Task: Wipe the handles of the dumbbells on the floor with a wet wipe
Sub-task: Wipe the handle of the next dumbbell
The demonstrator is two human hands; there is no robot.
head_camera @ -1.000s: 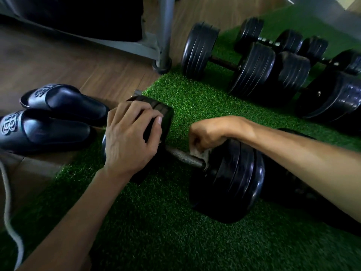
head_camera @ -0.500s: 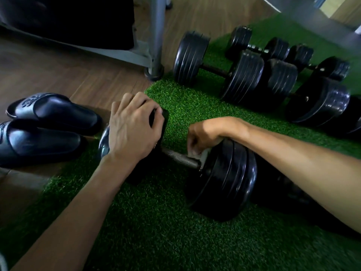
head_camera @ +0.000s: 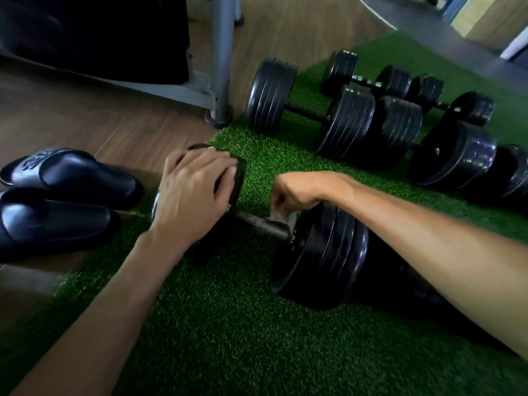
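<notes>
The left hand (head_camera: 194,192) covers most of the near dumbbell's left plates (head_camera: 238,178); the wet wipe (head_camera: 281,217) barely shows under the right hand (head_camera: 297,192).

Raised lettering on one slide sandal (head_camera: 43,164) (too blurred to read).

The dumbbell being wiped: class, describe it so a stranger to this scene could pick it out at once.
Start at the green turf mat and find the dumbbell nearest the camera, close to the black slides. Unlike the dumbbells lying untouched behind it, the left hand grips its left weight while the right hand holds a pale wipe on its handle.
</notes>
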